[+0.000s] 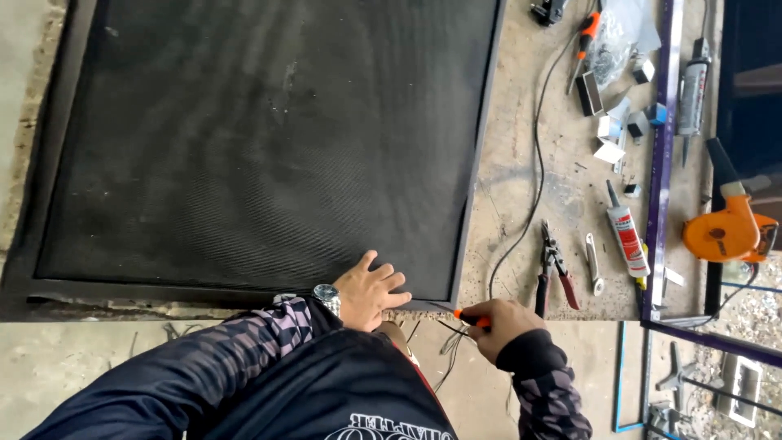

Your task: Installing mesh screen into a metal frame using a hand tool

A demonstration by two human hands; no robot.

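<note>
Nearest, at six o'clock: right hand (pixel 501 324) curled tight around a slim orange-handled tool (pixel 472 317), tip at the frame's corner. At seven o'clock, left hand (pixel 368 290), fingers spread flat, pressing the fine black woven mesh screen in its dark metal frame (pixel 269 138). Beyond, at three o'clock on the rough, scuffed concrete bench (pixel 513 187): red-handled pliers (pixel 553 267), white sealant tube (pixel 627 236). Farther right, an orange plastic blower (pixel 727 231).

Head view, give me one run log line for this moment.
left hand: flat on screen frame | right hand: grips orange-handled tool | pliers: lying nearby
</note>
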